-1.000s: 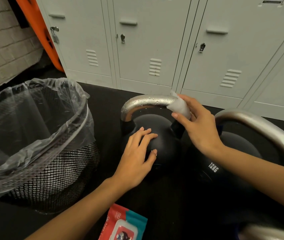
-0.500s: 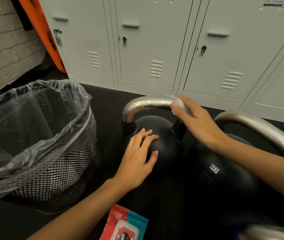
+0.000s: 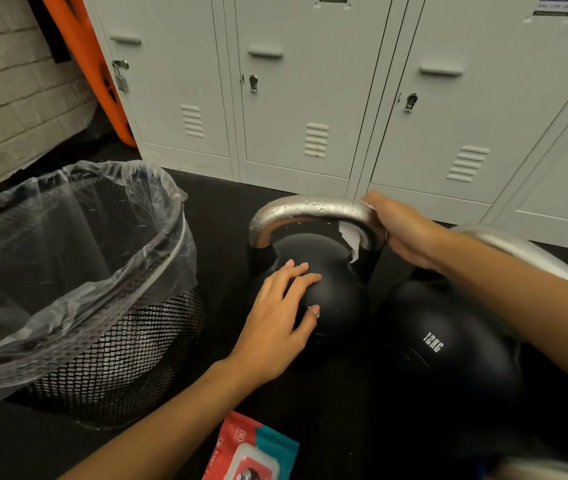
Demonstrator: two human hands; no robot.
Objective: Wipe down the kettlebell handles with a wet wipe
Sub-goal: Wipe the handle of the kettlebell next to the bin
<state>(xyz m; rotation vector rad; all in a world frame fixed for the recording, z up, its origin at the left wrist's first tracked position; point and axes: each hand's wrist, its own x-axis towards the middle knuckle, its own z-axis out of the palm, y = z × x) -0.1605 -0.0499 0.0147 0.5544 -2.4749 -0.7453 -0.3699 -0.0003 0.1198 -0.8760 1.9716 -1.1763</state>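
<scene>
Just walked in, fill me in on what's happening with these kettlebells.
A person is cleaning gym gear on the floor by the lockers. Their right hand grips a wet wipe wrapped round the right end of the silver handle of the left kettlebell, which is beaded with droplets. Their left hand rests flat on its black body to steady it. The 12KG kettlebell stands beside it; a lined mesh bin and a wipe pack are nearby.
</scene>
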